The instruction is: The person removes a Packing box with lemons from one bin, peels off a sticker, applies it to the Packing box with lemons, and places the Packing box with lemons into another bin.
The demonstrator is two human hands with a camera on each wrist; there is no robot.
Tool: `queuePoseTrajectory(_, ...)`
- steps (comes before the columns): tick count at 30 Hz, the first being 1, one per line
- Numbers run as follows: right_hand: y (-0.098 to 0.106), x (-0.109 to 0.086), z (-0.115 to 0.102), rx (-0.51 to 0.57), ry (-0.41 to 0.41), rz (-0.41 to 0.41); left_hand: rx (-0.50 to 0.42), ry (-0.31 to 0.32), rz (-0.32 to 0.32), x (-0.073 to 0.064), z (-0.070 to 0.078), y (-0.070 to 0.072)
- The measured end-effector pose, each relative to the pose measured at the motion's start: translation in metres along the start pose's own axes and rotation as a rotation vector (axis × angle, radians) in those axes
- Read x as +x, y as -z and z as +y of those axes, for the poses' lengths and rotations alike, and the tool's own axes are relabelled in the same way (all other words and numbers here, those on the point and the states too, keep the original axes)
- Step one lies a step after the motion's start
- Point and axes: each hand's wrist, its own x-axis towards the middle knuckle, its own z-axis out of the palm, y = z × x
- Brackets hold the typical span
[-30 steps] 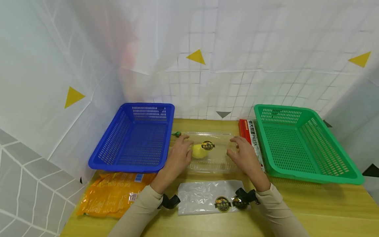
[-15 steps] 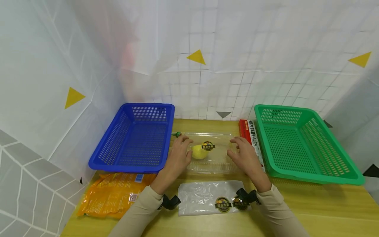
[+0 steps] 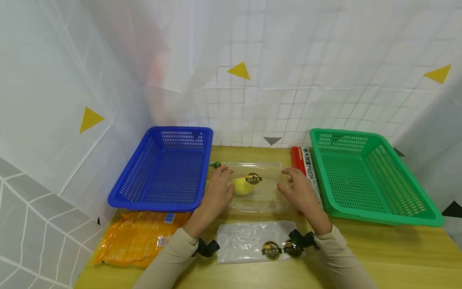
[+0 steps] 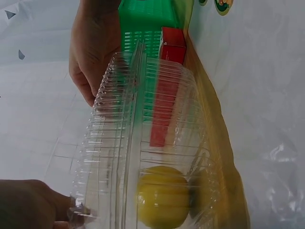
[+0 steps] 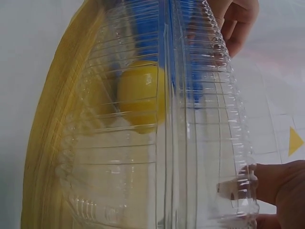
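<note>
A clear plastic clamshell box [image 3: 268,190] with its lid down lies on the table, a black-and-gold label [image 3: 253,179] on top. Inside, toward the left, is a yellow fruit like a lemon [image 3: 243,186], also seen through the ribbed wall as a round yellow shape [image 5: 141,95]. My left hand [image 3: 216,190] rests at the box's left end, fingers loosely bent. At the right end, my right hand [image 3: 298,190] mirrors it, thumb and fingers spread. In the right wrist view its thumb [image 5: 271,181] touches the lid; the left wrist view has the left hand [image 4: 31,205] at the lid's corner.
A blue basket [image 3: 173,176] stands left, a green basket [image 3: 355,180] right, with a red-and-white pasta box [image 3: 304,162] beside it. An orange packet [image 3: 140,237] and a white sheet [image 3: 242,243] with two labels lie nearer. A small green-and-red thing [image 3: 215,164] lies behind the left hand.
</note>
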Motion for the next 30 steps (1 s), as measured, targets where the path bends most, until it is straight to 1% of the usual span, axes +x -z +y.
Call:
queuePoseTrajectory(5, 0.0, -0.001, 0.001, 0.012, -0.04, -0.011, -0.05, 0.07, 0.016, -0.005, -0.002, -0.004)
queuePoseTrajectory(7, 0.0, -0.001, 0.002, 0.023, -0.06, -0.019, -0.068, 0.105, 0.013, -0.007, -0.002, -0.006)
queuePoseTrajectory(10, 0.001, -0.001, 0.004, 0.071, -0.124, -0.051, -0.114, 0.172, -0.004, -0.01, -0.004, -0.008)
queuePoseTrajectory(12, 0.002, -0.002, 0.006, 0.106, -0.188, -0.087, -0.167, 0.239, -0.027, -0.011, -0.005, -0.009)
queuePoseTrajectory(15, 0.003, -0.003, 0.009, 0.135, -0.274, -0.137, -0.272, 0.376, -0.076, -0.01, -0.008, -0.01)
queuePoseTrajectory(19, 0.003, -0.004, 0.013, 0.159, -0.326, -0.17, -0.422, 0.541, -0.134, -0.009, -0.01, -0.01)
queuePoseTrajectory(21, 0.003, -0.005, 0.014, 0.19, -0.347, -0.168, -0.495, 0.593, -0.143, -0.008, -0.01, -0.01)
queuePoseTrajectory(25, 0.007, -0.005, 0.014, 0.237, -0.386, -0.148, -0.598, 0.649, -0.12, -0.008, -0.008, -0.01)
queuePoseTrajectory(30, 0.016, -0.005, 0.012, 0.261, -0.383, -0.117, -0.665, 0.663, -0.083, -0.008, -0.002, -0.007)
